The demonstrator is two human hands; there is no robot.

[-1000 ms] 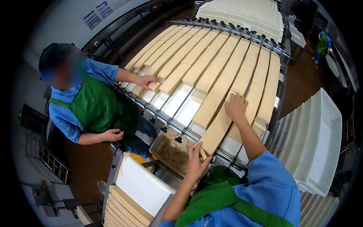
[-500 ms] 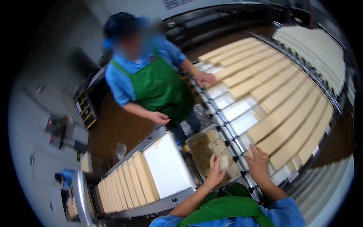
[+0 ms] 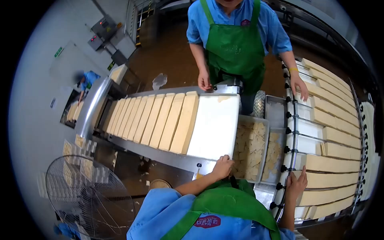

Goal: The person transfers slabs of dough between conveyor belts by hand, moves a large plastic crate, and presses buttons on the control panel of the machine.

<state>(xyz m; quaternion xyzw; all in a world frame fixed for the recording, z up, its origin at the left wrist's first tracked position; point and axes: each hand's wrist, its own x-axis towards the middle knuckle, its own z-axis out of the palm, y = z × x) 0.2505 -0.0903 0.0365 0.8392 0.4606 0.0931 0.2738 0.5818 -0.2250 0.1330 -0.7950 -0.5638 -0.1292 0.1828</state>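
My left hand [image 3: 223,167] is at the near edge of the white conveyor belt [image 3: 214,128], its fingers curled; what they hold, if anything, is hidden. Pale slabs [image 3: 184,122] lie side by side on that belt, left of its bare white part. My right hand [image 3: 296,183] rests with fingers spread at the near end of a long pale strip [image 3: 332,180] on the slatted table at the right. Between my hands stands a bin of thin pale scraps [image 3: 250,150].
A co-worker in a green apron [image 3: 236,48] stands across, one hand over the strips. A large wire fan [image 3: 90,196] is at lower left. Black knobs line the metal rail [image 3: 295,132]. Another person [image 3: 89,80] is far left.
The view has swung left toward the conveyor. My left hand has left the strips, passed over the scrap bin with a pale piece, and is now at the belt edge. My right hand stays by the strips.
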